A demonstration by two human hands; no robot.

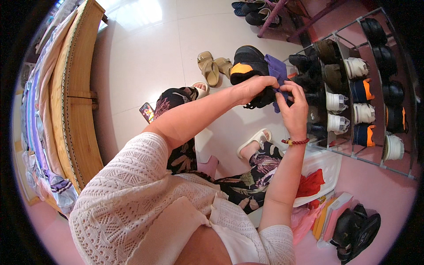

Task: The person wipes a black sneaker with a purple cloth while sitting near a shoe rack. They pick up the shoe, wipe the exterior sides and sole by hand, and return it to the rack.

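A black shoe [252, 56] with an orange patch is held up over the floor, just beyond my left hand [259, 85]. My left hand is closed at the shoe's near side, its fingers partly hidden. A purple cloth [277, 67] hangs against the shoe's right side. My right hand [295, 106], with a red bead bracelet at the wrist, pinches a bunched part of this cloth close to my left fingertips. Below my left hand shows a black part with laces [260, 98]; I cannot tell whether it belongs to the same shoe.
A metal shoe rack [349, 155] with several shoes stands at the right. Tan sandals [208, 69] and a phone [146, 112] lie on the floor. A white bin [331, 172] with red cloth and a black bag [357, 232] are at lower right. A wooden bed frame [81, 66] runs along the left.
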